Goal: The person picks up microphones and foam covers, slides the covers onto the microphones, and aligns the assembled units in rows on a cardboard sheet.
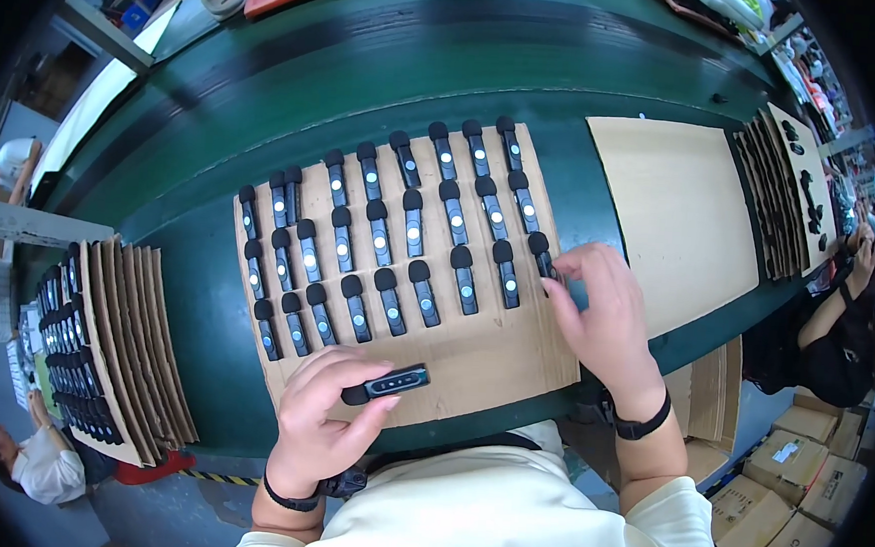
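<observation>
My left hand (329, 407) pinches a small black clip-on microphone (399, 381) by its dark foam cap, above the near edge of a cardboard sheet (492, 362). Its long flat side with a recessed panel faces up. At the right end of the nearest row, the thumb and fingers of my right hand (606, 309) close on the lower end of another microphone (539, 248). Part of that one is hidden behind the fingers. Several more foam-capped microphones (380, 232) lie in three slanting rows on the sheet, most showing a pale round spot.
A bare cardboard sheet (676, 223) lies to the right on the green table (210, 300). Stacked sheets bearing black parts stand at the far left (143, 346) and far right (778, 194). Cartons (786, 465) sit on the floor at right. Other people are at both sides.
</observation>
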### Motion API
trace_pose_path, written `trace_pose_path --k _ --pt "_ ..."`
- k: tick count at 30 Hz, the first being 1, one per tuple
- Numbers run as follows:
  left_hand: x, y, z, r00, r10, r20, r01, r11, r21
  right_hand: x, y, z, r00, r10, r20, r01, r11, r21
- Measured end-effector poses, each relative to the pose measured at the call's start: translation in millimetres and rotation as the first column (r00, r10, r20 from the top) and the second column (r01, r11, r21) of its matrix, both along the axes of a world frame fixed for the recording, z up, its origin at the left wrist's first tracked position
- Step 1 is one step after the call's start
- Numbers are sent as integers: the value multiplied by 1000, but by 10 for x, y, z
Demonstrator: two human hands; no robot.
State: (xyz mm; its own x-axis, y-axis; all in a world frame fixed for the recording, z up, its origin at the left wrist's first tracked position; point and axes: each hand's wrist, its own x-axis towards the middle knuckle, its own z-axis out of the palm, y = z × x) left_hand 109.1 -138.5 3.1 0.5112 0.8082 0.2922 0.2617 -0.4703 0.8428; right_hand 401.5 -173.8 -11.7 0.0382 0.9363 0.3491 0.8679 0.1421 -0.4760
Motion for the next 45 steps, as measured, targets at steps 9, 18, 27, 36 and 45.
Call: trace_pose_path --k 9,18,27,36,45 --pt "-79 -17 -49 997 77 -18 -77 997 4 -91 24 -149 996 -83 32 86 993 -82" --pt "-73 0 -64 997 70 -21 -70 997 -11 -110 49 -160 994 -82 78 87 994 -61" --pt "-31 -4 -54 999 51 -12 -51 999 6 -80 46 -162 994 -96 58 100 992 -72" --pt "5 -1 -15 1000 23 3 -23 999 -28 -224 -154 160 946 175 -273 -190 981 -30" --pt "113 -21 68 992 -99 73 96 994 43 -690 -96 237 727 454 -515 -493 867 69"
